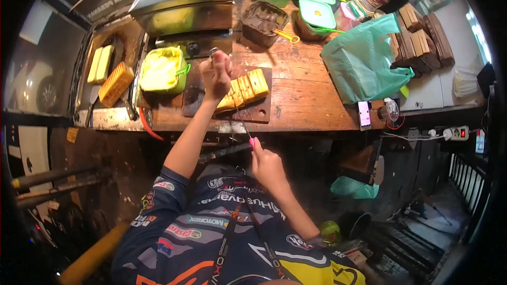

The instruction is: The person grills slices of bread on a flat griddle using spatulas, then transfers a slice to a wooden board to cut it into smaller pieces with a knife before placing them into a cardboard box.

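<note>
A row of yellow bread slices (248, 87) lies on a dark cutting board (261, 112) on the wooden counter. My left hand (216, 74) is closed in a fist over the left end of the row, with a small metal piece (213, 51) sticking up from it; what it is I cannot make out. My right hand (265, 163) is lower, off the counter's front edge, gripping the pink handle (252, 141) of a thin knife. Its narrow blade (242, 119) runs up toward the bread.
A green tub of yellow spread (161, 68) stands left of the board. Beyond it, a griddle (84, 74) holds toast and yellow blocks. A chocolate container (262, 21), green lidded tubs (317, 13), a green plastic bag (364, 60), brown loaves (420, 42) and a phone (364, 114) lie behind and right.
</note>
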{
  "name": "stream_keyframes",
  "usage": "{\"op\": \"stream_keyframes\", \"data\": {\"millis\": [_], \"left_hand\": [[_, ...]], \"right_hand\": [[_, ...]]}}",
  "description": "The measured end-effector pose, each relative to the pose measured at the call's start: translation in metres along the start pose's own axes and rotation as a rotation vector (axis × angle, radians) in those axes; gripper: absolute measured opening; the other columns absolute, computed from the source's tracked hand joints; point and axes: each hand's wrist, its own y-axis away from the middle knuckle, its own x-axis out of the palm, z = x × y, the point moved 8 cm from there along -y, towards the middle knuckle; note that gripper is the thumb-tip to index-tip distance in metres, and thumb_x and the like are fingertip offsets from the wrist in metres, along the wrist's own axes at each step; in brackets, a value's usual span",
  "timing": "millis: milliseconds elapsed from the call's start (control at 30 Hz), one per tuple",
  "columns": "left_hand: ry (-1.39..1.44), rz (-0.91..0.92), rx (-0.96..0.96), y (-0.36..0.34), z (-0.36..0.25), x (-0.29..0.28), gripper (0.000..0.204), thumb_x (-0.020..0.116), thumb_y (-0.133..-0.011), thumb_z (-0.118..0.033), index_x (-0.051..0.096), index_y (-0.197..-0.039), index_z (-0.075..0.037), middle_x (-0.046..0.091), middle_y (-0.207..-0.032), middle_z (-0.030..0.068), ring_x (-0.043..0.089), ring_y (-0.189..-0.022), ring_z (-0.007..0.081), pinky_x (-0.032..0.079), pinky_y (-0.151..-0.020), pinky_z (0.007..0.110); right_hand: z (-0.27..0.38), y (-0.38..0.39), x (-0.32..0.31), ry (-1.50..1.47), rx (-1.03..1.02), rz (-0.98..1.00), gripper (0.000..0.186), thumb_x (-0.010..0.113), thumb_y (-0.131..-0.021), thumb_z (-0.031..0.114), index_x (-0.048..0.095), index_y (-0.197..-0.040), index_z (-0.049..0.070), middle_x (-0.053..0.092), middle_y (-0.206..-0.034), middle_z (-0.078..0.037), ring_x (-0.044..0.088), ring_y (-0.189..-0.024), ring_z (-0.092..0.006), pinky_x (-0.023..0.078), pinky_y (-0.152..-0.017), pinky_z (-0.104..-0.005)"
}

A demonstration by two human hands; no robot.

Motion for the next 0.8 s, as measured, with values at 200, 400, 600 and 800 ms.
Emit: {"op": "stream_keyframes", "data": {"millis": [200,400,600,800], "left_hand": [[0.163,0.000,-0.008,-0.003,-0.006,0.009,0.053,0.039,-0.099,-0.044,0.039,-0.060,-0.007,0.037,-0.051,-0.0017,0.038,-0.044,0.0070,0.029,-0.041,0.023],[0.138,-0.002,0.007,0.001,-0.002,-0.002,0.053,0.040,-0.098,-0.044,0.039,-0.060,-0.007,0.037,-0.052,-0.0014,0.037,-0.044,0.0069,0.029,-0.042,0.022],[0.099,0.012,0.019,0.008,-0.008,0.006,0.054,0.040,-0.098,-0.045,0.040,-0.061,-0.006,0.038,-0.051,-0.0007,0.038,-0.046,0.0079,0.029,-0.042,0.023],[0.118,0.024,0.073,0.015,-0.010,0.000,0.053,0.041,-0.098,-0.042,0.038,-0.060,-0.005,0.037,-0.051,-0.0009,0.038,-0.045,0.0084,0.028,-0.042,0.025]], "right_hand": [[-0.025,-0.079,0.054,-0.022,-0.058,-0.215,0.046,0.056,-0.084,0.005,0.044,-0.129,0.000,0.058,-0.067,-0.024,0.058,-0.061,-0.0406,0.046,-0.056,-0.0484],[-0.012,0.011,0.008,-0.030,0.008,-0.035,0.048,0.055,-0.084,0.008,0.044,-0.130,0.001,0.058,-0.069,-0.024,0.060,-0.060,-0.0406,0.049,-0.055,-0.0489],[-0.031,-0.067,0.063,-0.015,-0.060,-0.193,0.042,0.053,-0.085,0.005,0.047,-0.126,0.000,0.059,-0.077,-0.024,0.058,-0.066,-0.0429,0.047,-0.058,-0.0481],[-0.055,0.068,0.034,0.082,-0.037,-0.127,0.048,0.057,-0.085,0.010,0.048,-0.132,0.008,0.055,-0.070,-0.014,0.059,-0.058,-0.0334,0.050,-0.053,-0.0419]]}}
